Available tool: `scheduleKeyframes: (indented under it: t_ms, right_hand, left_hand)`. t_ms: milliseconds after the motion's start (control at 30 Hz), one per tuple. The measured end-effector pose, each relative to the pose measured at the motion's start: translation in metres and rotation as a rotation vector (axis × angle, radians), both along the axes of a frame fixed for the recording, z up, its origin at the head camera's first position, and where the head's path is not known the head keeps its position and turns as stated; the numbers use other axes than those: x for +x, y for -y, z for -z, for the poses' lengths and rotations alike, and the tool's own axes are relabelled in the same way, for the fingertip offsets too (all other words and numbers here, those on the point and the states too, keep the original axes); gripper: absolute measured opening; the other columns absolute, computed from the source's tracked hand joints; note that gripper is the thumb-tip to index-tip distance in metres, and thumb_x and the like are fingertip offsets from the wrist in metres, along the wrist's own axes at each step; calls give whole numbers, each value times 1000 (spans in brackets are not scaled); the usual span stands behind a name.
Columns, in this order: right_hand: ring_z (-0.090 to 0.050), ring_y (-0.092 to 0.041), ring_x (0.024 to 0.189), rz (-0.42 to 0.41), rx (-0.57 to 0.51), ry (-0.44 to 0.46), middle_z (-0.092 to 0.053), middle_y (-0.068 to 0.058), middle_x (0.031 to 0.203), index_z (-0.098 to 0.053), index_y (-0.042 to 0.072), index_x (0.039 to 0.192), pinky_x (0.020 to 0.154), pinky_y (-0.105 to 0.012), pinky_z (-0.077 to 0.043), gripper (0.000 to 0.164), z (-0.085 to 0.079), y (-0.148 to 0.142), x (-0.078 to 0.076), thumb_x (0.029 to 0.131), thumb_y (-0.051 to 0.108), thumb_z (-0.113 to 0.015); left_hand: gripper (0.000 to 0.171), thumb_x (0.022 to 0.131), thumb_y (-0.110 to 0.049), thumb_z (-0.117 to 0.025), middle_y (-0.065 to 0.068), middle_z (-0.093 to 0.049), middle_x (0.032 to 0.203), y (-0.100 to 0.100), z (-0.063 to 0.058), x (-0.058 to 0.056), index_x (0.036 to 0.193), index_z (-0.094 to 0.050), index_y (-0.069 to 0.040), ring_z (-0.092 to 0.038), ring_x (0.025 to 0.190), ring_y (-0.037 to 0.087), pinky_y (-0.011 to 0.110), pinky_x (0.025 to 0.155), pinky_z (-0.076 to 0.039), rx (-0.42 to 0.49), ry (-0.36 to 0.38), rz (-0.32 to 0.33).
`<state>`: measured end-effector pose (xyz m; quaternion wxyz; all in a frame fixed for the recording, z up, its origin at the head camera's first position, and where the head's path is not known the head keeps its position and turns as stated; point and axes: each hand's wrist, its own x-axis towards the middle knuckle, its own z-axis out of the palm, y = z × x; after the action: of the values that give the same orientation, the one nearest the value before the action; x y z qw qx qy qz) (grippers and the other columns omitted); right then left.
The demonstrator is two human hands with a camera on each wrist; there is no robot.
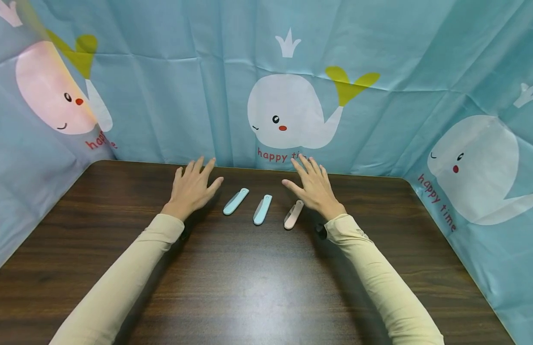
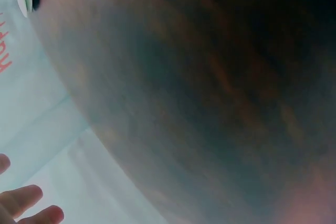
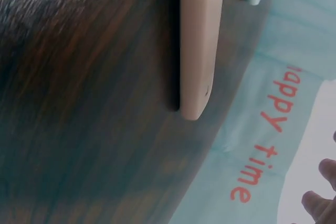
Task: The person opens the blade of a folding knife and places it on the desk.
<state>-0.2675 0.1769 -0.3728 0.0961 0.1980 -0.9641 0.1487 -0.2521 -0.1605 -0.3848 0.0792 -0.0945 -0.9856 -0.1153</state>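
Three folded pocket knives lie in a loose row on the brown table between my hands: a light blue knife (image 1: 236, 201) at left, another light blue knife (image 1: 262, 210) in the middle, and a pale pink knife (image 1: 293, 214) at right. To the left of the row my left hand (image 1: 190, 189) is spread with straight fingers, holding nothing. My right hand (image 1: 314, 187) is likewise spread and bare, just up and right of the pink knife. The right wrist view shows the pink handle (image 3: 199, 45) close by. Fingertips (image 2: 23, 198) appear low in the left wrist view.
A light blue curtain (image 1: 163, 110) printed with whales hangs behind the table's far edge and along both sides. The dark wood table (image 1: 249, 278) reaches towards me, with glare near its front middle.
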Motion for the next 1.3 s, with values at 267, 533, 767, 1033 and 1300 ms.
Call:
scheduleKeyframes:
  t_ms: [267,533,767,1033,1300]
  right_hand:
    - [-17,-38,152,-27,-17,7,-22,-9,165,-29,18,157,120,-60,-13,72,1,7,3,99,55,-50]
    - [-17,-37,152,-45,-33,25,-24,-9,164,-27,19,158,121,-60,-12,74,4,18,4,98,56,-51]
    - [-18,-38,152,-70,-68,29,-24,-8,165,-29,19,157,121,-59,-12,72,5,27,6,98,55,-52]
    - [-17,-35,153,-90,-88,67,-25,-9,164,-29,18,157,122,-56,-10,73,8,38,9,98,55,-51]
    - [-19,-35,153,-108,-88,96,-27,-10,164,-31,17,156,122,-57,-11,72,11,48,9,98,54,-52]
  left_hand:
    - [66,104,-50,-38,24,-27,159,-3,-1,9,158,-26,-14,-28,145,45,67,113,-21,14,25,14]
    - [64,104,-48,-42,23,-30,158,-9,-1,14,157,-28,-14,-32,143,42,65,112,-26,43,5,38]
    - [64,103,-46,-43,23,-32,157,-13,1,17,157,-29,-14,-36,141,43,64,110,-31,46,11,52]
    - [62,104,-44,-44,23,-37,154,-15,1,21,156,-30,-14,-40,137,44,63,107,-34,54,37,62]
    - [63,103,-43,-46,24,-39,152,-18,1,26,156,-31,-12,-44,134,45,62,105,-37,58,74,68]
